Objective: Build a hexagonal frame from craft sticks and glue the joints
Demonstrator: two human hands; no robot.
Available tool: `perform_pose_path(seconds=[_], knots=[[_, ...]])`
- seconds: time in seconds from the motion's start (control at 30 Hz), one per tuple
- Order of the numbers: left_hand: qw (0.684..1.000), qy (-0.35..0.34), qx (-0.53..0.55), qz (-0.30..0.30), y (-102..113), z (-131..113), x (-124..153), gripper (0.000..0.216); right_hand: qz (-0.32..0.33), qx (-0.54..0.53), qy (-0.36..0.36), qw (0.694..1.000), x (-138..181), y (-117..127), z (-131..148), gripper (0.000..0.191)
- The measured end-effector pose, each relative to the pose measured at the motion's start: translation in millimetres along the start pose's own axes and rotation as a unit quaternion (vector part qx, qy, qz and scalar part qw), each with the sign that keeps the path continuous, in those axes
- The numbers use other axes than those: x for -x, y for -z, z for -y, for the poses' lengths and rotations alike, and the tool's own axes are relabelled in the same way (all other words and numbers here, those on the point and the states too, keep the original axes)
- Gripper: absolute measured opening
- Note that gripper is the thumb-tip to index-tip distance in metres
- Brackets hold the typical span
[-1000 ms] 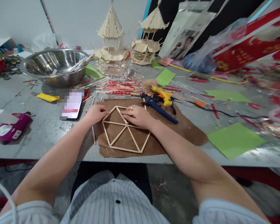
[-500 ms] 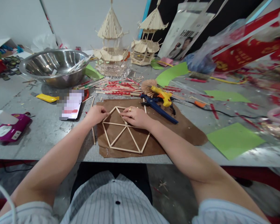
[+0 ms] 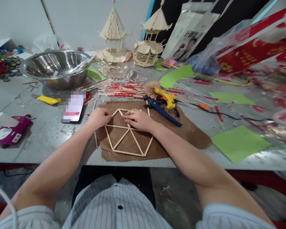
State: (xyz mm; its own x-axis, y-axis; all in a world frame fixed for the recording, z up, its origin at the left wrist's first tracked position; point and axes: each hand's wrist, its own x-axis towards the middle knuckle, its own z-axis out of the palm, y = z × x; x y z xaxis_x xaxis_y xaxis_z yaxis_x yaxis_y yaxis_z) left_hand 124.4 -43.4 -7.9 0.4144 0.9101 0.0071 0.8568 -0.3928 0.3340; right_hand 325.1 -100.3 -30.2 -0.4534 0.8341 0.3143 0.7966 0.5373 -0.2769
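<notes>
A hexagonal frame of wooden sticks [image 3: 128, 153] with spokes meeting at its centre lies flat on a brown paper sheet [image 3: 181, 140]. My left hand [image 3: 100, 117] pinches the frame at its upper left side, fingertips closed on the stick there. Over the upper right part rests my right hand [image 3: 138, 119], a ring on one finger, its fingers closed on the spoke near the top corner. That hand covers part of the frame's right side. A loose stick [image 3: 96, 140] lies left of the paper.
Behind the paper lie red-wrapped sticks [image 3: 121, 90], a yellow and blue glue gun [image 3: 166, 98] and two stick pagoda models [image 3: 112, 31]. To the left are a phone [image 3: 73, 108], a yellow cutter [image 3: 47, 100] and a steel bowl [image 3: 54, 83]. Green paper [image 3: 240, 143] lies right.
Almost nothing differs. Both hands stay at the same spots on the frame, with the left fingers shifted very slightly.
</notes>
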Motion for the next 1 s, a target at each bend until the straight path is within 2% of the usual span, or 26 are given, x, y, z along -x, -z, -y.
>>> perform_pose_path(seconds=[1.0], knots=[[1.000,-0.008,-0.014,0.007,-1.9,0.2,-1.9,0.029,0.005,-0.004,-0.004,1.000,-0.1,-0.1,-0.5,0.029]])
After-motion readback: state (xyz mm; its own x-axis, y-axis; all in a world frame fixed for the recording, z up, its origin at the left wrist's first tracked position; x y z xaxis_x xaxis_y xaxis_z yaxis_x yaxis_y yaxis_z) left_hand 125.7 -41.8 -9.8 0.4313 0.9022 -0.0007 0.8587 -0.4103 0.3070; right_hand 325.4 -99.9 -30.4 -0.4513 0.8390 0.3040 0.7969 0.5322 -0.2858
